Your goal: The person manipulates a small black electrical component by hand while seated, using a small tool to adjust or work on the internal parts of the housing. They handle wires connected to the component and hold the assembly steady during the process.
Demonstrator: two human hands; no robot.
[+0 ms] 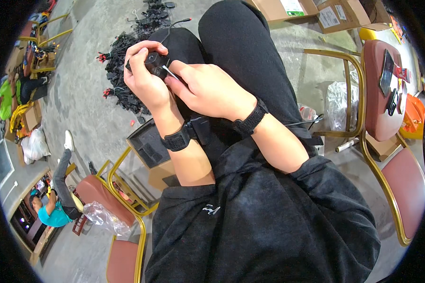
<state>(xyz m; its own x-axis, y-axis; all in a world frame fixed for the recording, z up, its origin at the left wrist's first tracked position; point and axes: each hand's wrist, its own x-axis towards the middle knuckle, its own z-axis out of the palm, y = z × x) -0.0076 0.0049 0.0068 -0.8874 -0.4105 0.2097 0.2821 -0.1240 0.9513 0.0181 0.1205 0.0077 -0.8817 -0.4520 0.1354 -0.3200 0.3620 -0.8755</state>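
Observation:
My left hand (pixel 148 87) is closed around a small black device (pixel 153 60) with round, lens-like parts, held above my knees. A black cable (pixel 170 29) with a reddish tip sticks up beyond that hand. My right hand (pixel 212 89) pinches a thin silvery metal tool (pixel 169 71), its tip at the device's near right side. Which exact tool it is cannot be made out, as my fingers cover most of it. Each wrist wears a black strap, and the left one (pixel 177 139) carries a black block.
Heaps of black cabled parts (pixel 119 70) lie on the floor ahead and to the left. A dark tray (pixel 148 144) sits near my left forearm. Right of me, a chair seat (pixel 375 111) holds a phone (pixel 386 70). Cardboard boxes (pixel 344 16) stand far right; another person (pixel 56 212) sits at left.

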